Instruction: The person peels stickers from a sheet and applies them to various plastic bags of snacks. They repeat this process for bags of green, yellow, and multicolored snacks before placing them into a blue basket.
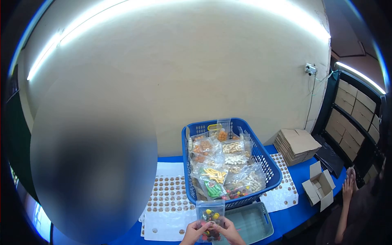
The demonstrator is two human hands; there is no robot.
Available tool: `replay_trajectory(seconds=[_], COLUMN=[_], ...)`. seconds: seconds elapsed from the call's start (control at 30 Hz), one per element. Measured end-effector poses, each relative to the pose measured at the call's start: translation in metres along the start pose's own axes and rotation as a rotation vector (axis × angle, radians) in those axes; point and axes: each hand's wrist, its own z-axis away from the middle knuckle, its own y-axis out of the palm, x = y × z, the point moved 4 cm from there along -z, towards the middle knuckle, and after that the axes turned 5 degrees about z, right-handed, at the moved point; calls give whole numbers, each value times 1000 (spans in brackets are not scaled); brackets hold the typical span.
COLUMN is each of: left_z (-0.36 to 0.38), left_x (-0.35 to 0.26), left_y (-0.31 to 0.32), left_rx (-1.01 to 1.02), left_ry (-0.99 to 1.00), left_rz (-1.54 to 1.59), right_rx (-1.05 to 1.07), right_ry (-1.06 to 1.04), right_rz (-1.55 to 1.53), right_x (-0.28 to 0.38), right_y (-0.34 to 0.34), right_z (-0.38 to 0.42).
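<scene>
The left hand (197,232) and right hand (230,232) pinch a clear bag (210,212) of colourful pieces, thumbs on its front; the blue basket (267,173) stands beyond, a grey tray (255,224) right.

The one view looks from the person's head, facing forward and steeply down through a wide, curving lens. Nearest, in front of a blue perforated plastic basket (245,199), are the bare left hand (196,232) and bare right hand (230,231); a beige plastered wall (196,69) rises behind it.
</scene>
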Motion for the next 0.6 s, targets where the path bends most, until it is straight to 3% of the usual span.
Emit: replay_trajectory(seconds=[0.23, 0.27, 0.37, 0.43, 0.5, 0.6], left_z=[2, -1, -1, -8, -5, 2], left_x=[-10, -11, -14, -18, -18, -29], left_y=[15, 14, 7, 8, 6, 15], left_rx=[-101, -93, -79, 63, 9, -23], left_ry=[252, 212, 73, 230, 94, 77], left_rz=[15, -1, -39, -17, 18, 3], right_rx=[-104, -119, -12, 9, 14, -20], right_ry=[-96, -146, -146, -158, -127, -107], right_rz=[-100, -60, -111, -74, -95, -116], right_x=[-13, -40, -11, 1, 13, 22], right_y=[5, -2, 5, 7, 10, 15], right_z=[12, 4, 0, 2, 6, 23])
